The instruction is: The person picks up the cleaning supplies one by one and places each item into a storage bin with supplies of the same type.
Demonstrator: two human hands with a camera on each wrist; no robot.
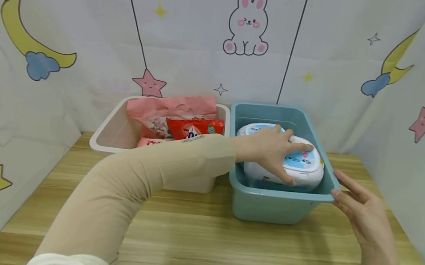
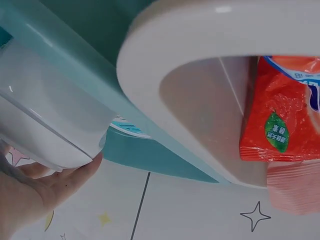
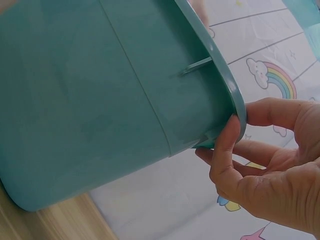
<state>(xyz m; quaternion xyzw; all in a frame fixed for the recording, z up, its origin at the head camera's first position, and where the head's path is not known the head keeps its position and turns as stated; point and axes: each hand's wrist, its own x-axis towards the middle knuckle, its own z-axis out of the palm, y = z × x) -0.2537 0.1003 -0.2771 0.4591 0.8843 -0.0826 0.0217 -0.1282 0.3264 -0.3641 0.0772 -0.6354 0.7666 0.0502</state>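
Two white lidded plastic tubs with blue labels sit side by side in a teal bin [image 1: 271, 207]. My left hand [image 1: 268, 149] grips the right-hand tub [image 1: 305, 176] from above, its fingers spread over the lid and its thumb at the near side. Part of the other tub [image 1: 251, 129] is hidden behind that hand. In the left wrist view, fingers curve along the tub's [image 2: 50, 105] edge. At the bin's right front corner, my right hand [image 3: 280, 165] pinches the rim [image 3: 230, 85] between thumb and fingers.
Left of the teal bin stands a white bin [image 1: 109, 130] holding a pink bag [image 1: 171, 107] and a red packet [image 1: 209, 126]. Both bins rest on a wooden table [image 1: 182, 236], close to a patterned cloth backdrop [image 1: 209, 38]. My left forearm crosses over the white bin.
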